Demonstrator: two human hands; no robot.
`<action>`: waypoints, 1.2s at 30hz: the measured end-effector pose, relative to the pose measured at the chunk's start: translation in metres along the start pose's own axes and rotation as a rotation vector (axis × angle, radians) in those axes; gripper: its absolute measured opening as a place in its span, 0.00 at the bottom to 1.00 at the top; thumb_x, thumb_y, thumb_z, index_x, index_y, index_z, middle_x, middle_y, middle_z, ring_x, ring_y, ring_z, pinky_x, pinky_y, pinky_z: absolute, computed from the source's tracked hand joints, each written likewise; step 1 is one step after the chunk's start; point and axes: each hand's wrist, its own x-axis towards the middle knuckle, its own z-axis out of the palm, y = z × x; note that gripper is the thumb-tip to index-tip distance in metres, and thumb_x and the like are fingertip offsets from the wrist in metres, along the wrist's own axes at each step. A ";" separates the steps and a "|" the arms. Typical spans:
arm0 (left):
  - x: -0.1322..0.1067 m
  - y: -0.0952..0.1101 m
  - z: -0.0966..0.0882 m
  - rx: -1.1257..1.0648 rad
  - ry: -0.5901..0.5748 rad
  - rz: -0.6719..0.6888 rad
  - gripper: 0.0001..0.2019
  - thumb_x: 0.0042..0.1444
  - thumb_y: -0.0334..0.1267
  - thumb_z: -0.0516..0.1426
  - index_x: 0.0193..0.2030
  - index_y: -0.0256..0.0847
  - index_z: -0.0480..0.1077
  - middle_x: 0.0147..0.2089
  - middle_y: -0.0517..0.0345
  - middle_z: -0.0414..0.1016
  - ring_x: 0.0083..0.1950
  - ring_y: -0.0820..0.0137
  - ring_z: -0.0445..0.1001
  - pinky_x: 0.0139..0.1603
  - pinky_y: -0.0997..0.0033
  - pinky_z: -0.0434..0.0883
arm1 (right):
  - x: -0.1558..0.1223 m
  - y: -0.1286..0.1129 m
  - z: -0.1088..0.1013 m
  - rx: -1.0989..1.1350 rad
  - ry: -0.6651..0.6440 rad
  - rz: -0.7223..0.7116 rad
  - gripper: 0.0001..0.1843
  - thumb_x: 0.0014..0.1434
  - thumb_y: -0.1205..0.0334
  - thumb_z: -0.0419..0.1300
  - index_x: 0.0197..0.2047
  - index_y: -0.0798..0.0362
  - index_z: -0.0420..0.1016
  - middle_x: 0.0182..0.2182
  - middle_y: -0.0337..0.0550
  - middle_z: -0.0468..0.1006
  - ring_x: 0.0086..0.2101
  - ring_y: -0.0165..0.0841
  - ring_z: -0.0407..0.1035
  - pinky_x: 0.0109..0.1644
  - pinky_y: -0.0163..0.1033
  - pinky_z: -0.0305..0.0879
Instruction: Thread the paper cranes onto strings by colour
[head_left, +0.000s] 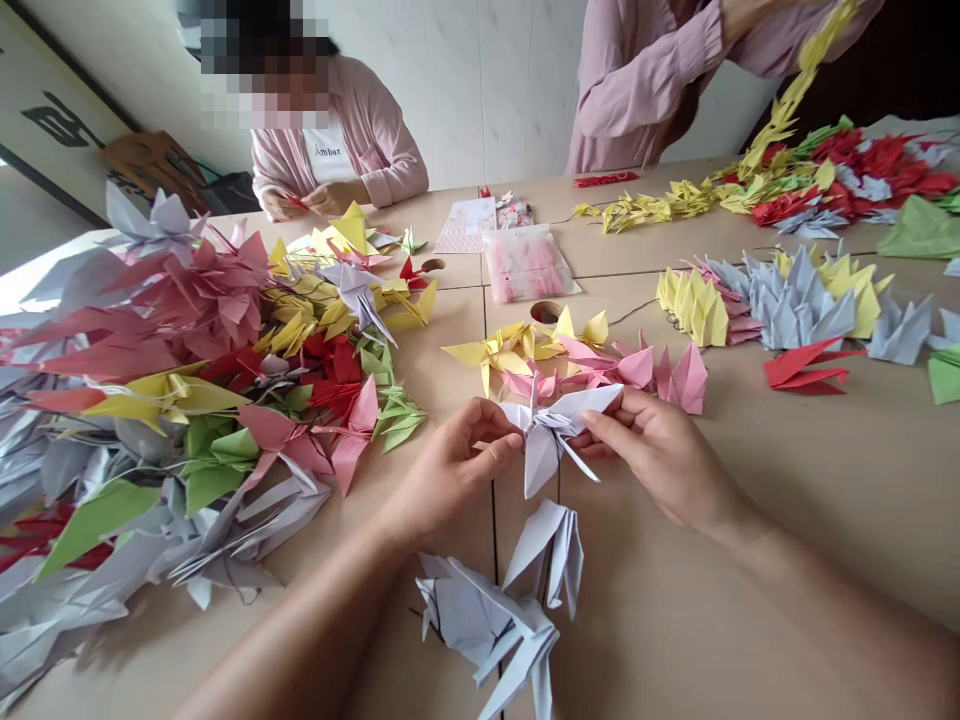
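A white origami crane (551, 430) is held up by its wings over the middle of the table. My left hand (469, 455) pinches one wing tip, and my right hand (652, 440) grips the other wing between thumb and fingers. Nearer to me, more white paper cranes (491, 610) lie on the table, with bits of dark thread among them. Just behind my hands are pink cranes (634, 368) and yellow cranes (502, 350), apparently in a strung row.
A big heap of coloured cranes (202, 320) covers the table's left side. Grey and yellow cranes (802, 295) stand in rows at right, near a red crane (806, 368). Behind a plastic bag (529, 262), one person (341, 130) sits; another (637, 80) lifts a yellow crane string (795, 90).
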 end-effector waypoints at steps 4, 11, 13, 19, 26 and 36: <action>-0.002 0.003 -0.001 0.052 -0.010 -0.018 0.13 0.54 0.48 0.58 0.34 0.38 0.66 0.31 0.60 0.67 0.31 0.75 0.64 0.31 0.77 0.62 | -0.005 -0.004 0.003 -0.088 -0.018 0.016 0.12 0.55 0.52 0.62 0.32 0.52 0.70 0.31 0.42 0.78 0.34 0.35 0.75 0.39 0.41 0.75; 0.000 -0.003 0.002 0.188 -0.032 -0.017 0.05 0.53 0.34 0.56 0.30 0.39 0.74 0.30 0.58 0.73 0.32 0.73 0.67 0.33 0.76 0.62 | -0.010 -0.010 0.005 -0.194 -0.172 0.041 0.11 0.57 0.52 0.59 0.33 0.52 0.71 0.27 0.40 0.77 0.28 0.31 0.73 0.29 0.34 0.71; 0.000 -0.003 0.003 0.216 -0.003 -0.022 0.06 0.52 0.31 0.55 0.29 0.39 0.74 0.29 0.59 0.73 0.31 0.73 0.67 0.32 0.77 0.62 | -0.010 -0.010 0.005 -0.231 -0.210 0.060 0.11 0.58 0.52 0.58 0.33 0.52 0.71 0.27 0.40 0.76 0.27 0.30 0.72 0.25 0.32 0.68; -0.002 0.003 0.003 0.074 -0.048 -0.207 0.04 0.53 0.35 0.54 0.31 0.40 0.68 0.23 0.64 0.66 0.22 0.77 0.63 0.24 0.78 0.59 | -0.009 -0.005 0.006 -0.317 -0.105 -0.013 0.13 0.58 0.55 0.59 0.45 0.50 0.69 0.28 0.38 0.75 0.23 0.28 0.70 0.26 0.33 0.68; 0.000 -0.002 0.001 0.088 -0.115 -0.139 0.13 0.56 0.46 0.55 0.30 0.38 0.71 0.24 0.62 0.65 0.25 0.76 0.61 0.27 0.76 0.56 | -0.011 -0.002 0.005 -0.688 0.019 -0.409 0.14 0.61 0.61 0.55 0.49 0.48 0.73 0.39 0.45 0.75 0.31 0.33 0.72 0.33 0.39 0.70; 0.000 -0.002 0.008 0.137 -0.056 -0.035 0.12 0.55 0.44 0.57 0.30 0.36 0.71 0.26 0.61 0.66 0.28 0.75 0.60 0.28 0.76 0.57 | -0.015 -0.003 0.011 -0.430 -0.159 -0.152 0.12 0.60 0.56 0.56 0.45 0.49 0.75 0.37 0.43 0.78 0.31 0.33 0.73 0.35 0.39 0.72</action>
